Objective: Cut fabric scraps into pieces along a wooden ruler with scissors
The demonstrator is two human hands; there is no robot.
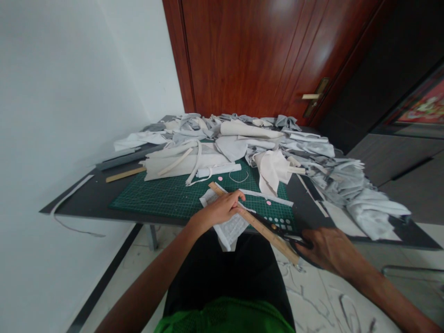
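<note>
On the dark counter (81, 206), a short wooden ruler (125, 174) lies at the far left, just beside a green cutting mat (152, 201) marked with a grid. Pale fabric scraps (222, 134) are heaped along the mat's far side, running rightward into a grey fabric pile (367, 208) that spreads to the counter's right end. A small pink disc (219, 178) sits on the mat. The left hand (218, 210) has a closed grip over a long wooden ruler (257, 226), which slants across the mat's near edge, and a crumpled white patterned cloth (231, 231) lies beneath that hand. Further right, the right hand (333, 252) is clenched around a pair of scissors (277, 232), which lie against the ruler's lower end.
</note>
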